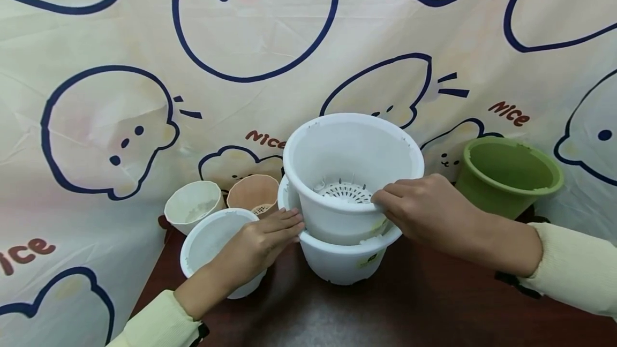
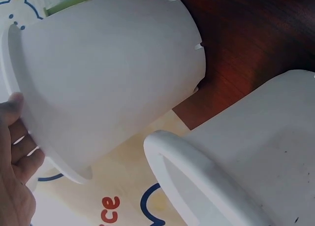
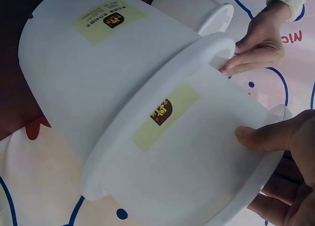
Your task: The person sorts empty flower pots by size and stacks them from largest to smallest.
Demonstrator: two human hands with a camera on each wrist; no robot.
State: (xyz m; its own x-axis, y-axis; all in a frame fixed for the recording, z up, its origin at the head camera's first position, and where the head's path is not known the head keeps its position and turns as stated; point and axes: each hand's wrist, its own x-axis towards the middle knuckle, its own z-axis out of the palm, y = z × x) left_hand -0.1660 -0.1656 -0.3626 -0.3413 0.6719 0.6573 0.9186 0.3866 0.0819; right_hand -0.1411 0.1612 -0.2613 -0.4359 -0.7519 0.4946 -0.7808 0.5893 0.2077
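A white plastic flower pot (image 1: pixel 354 149) with a slotted bottom is tilted and sits partway inside a second white flower pot (image 1: pixel 337 264), which stands on the table. My right hand (image 1: pixel 429 208) grips the upper pot's rim at its right side; in the right wrist view the thumb (image 3: pixel 256 137) lies on the outer wall, below the rim. At the left edge of the lower pot, my left hand (image 1: pixel 262 237) holds the rim with its fingers. Both pots carry a yellow-green label, seen in the right wrist view.
Left of the stack stands another white pot (image 1: pixel 219 234), close beside my left forearm. Behind it are a small white pot (image 1: pixel 193 205) and a peach pot (image 1: pixel 253 194). A green pot (image 1: pixel 511 175) stands at the right. A printed cloth (image 1: pixel 260 106) hangs behind the dark wooden table (image 1: pixel 434 304).
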